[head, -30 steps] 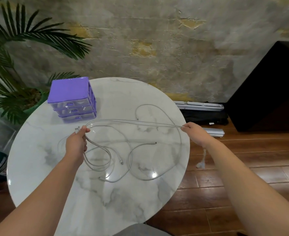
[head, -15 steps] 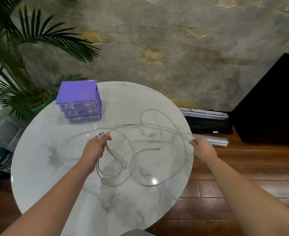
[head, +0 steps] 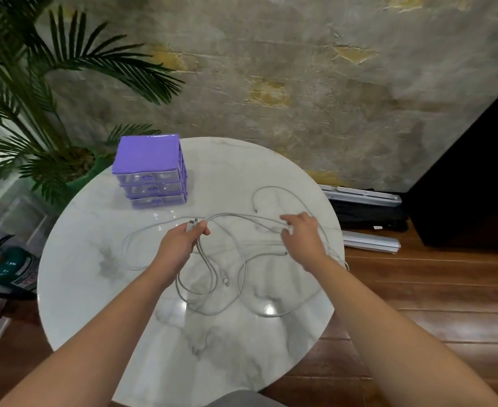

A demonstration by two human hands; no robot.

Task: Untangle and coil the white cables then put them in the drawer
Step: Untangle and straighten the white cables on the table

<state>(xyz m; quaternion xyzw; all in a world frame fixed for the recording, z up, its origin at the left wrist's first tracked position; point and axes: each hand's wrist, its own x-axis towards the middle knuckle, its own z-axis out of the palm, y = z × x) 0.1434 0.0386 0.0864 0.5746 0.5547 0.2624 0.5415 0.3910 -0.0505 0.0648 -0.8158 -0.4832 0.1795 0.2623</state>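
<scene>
**Round marble table**

The table (head: 100,304) is white with grey veins. A purple drawer unit (head: 150,171), its three clear drawers shut, stands at the far left. White cables (head: 241,277) sprawl in loose tangled loops across the middle and right, partly lifted.

Left hand (head: 183,242) closed in a pinching fist; right hand (head: 302,235) palm-down, fingers seemingly loosely spread.

We see white cables (head: 212,277) between our hands, grey-veined white marble table (head: 95,289) beneath, purple drawer unit (head: 150,168) beyond our left hand (head: 180,245).
</scene>
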